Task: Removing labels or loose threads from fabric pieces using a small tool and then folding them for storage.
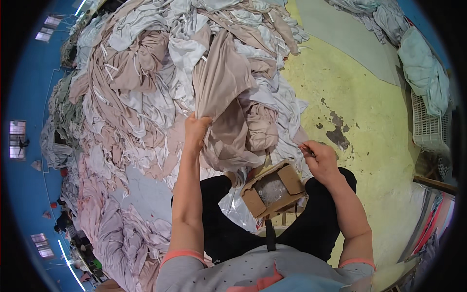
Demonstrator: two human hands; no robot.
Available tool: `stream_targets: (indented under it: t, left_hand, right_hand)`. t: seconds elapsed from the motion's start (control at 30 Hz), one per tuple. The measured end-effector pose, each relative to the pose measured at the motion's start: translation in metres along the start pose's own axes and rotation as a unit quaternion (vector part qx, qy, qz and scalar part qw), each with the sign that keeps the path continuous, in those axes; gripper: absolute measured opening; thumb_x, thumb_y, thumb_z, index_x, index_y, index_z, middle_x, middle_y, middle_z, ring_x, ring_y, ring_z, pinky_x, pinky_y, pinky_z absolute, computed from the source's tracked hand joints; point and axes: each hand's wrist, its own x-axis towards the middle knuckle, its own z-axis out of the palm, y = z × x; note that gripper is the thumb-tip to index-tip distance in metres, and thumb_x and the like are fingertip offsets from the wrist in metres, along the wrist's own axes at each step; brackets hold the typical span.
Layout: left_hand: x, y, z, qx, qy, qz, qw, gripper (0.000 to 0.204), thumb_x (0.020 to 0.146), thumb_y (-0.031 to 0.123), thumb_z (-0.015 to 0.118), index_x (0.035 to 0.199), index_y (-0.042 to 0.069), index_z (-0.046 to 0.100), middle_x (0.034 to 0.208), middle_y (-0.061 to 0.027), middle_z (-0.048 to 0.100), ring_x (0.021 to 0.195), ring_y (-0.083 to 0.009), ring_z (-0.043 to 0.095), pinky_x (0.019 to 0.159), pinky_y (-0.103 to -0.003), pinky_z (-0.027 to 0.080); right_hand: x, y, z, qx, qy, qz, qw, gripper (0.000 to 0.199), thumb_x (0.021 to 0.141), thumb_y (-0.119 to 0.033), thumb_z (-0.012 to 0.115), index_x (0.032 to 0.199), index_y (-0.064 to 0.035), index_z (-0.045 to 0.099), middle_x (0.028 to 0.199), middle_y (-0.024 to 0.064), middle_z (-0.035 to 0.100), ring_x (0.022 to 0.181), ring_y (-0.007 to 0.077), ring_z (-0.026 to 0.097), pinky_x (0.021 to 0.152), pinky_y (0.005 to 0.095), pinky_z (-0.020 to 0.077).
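My left hand [196, 130] is closed round the edge of a beige cloth [221, 80], which rises from the heap in long folds and drapes down beside my wrist. My right hand [318, 158] is held above my right knee with thumb and fingers pinched together. Right by its fingertips lies a small beige cloth corner [300, 136]; what the pinch holds is too small to make out. Between my knees stands an open cardboard box [254, 201] with clear, crumpled plastic [271, 190] inside.
A large heap of white and beige cloths [141, 63] spreads ahead and left. Pinkish cloths [121, 238] pile up at the near left. To the right is a worn yellow floor [365, 107]. A white plastic crate [428, 124] with pale green cloth [423, 70] stands at the far right.
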Motion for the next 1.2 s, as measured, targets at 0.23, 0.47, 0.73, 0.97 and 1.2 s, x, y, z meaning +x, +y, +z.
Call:
stream_targets:
  t: [0.23, 0.47, 0.73, 0.97, 1.2]
  left_hand:
    - [-0.015, 0.025, -0.012, -0.033, -0.004, -0.025, 0.999, 0.034, 0.067, 0.003, 0.061, 0.101, -0.003, 0.060, 0.082, -0.0068, 0.063, 0.067, -0.0157, 0.058, 0.063, -0.027, 0.047]
    - [-0.008, 0.014, 0.003, -0.132, -0.025, -0.071, 0.988, 0.036, 0.066, -0.002, 0.062, 0.101, -0.004, 0.060, 0.088, -0.0102, 0.065, 0.070, -0.0168, 0.061, 0.064, -0.028, 0.049]
    - [0.012, -0.003, -0.019, 0.231, 0.102, 0.109, 0.961, 0.033, 0.067, 0.012, 0.074, 0.093, -0.004, 0.061, 0.078, -0.0157, 0.067, 0.069, -0.0349, 0.064, 0.066, -0.039, 0.050]
    - [-0.018, -0.027, 0.018, 0.351, 0.048, 0.216, 0.910, 0.083, 0.064, 0.024, 0.080, 0.130, -0.001, 0.036, 0.128, -0.0223, 0.043, 0.118, -0.0362, 0.044, 0.093, -0.045, 0.041]
    - [-0.001, -0.038, 0.039, 0.178, 0.103, 0.398, 0.894, 0.050, 0.069, 0.003, 0.065, 0.117, 0.000, 0.051, 0.110, -0.0219, 0.057, 0.104, -0.0399, 0.053, 0.088, -0.044, 0.043]
  right_hand:
    - [0.096, 0.000, 0.093, 0.342, -0.110, 0.295, 0.886, 0.037, 0.092, -0.033, 0.056, 0.096, 0.0031, 0.064, 0.060, 0.0036, 0.058, 0.045, 0.0104, 0.051, 0.040, 0.0241, 0.0346]
    - [0.231, -0.002, 0.222, 0.559, 0.085, 0.417, 0.712, 0.055, 0.083, -0.027, 0.071, 0.119, 0.0080, 0.047, 0.112, 0.0206, 0.059, 0.086, 0.0272, 0.066, 0.044, 0.0294, 0.0399]
    - [0.252, -0.023, 0.215, 0.574, 0.300, 0.325, 0.689, 0.036, 0.083, -0.009, 0.068, 0.111, 0.0079, 0.052, 0.107, 0.0164, 0.061, 0.088, 0.0297, 0.064, 0.077, 0.0437, 0.0548]
    - [0.204, -0.065, 0.169, 0.360, 0.276, 0.114, 0.884, 0.021, 0.086, -0.018, 0.064, 0.069, -0.0081, 0.055, 0.064, -0.0087, 0.043, 0.059, 0.0033, 0.034, 0.050, 0.0259, 0.0281]
    - [0.163, -0.098, 0.175, 0.274, 0.201, 0.019, 0.940, 0.026, 0.086, -0.015, 0.059, 0.066, 0.0001, 0.053, 0.059, -0.0021, 0.045, 0.057, 0.0062, 0.038, 0.050, 0.0279, 0.0331]
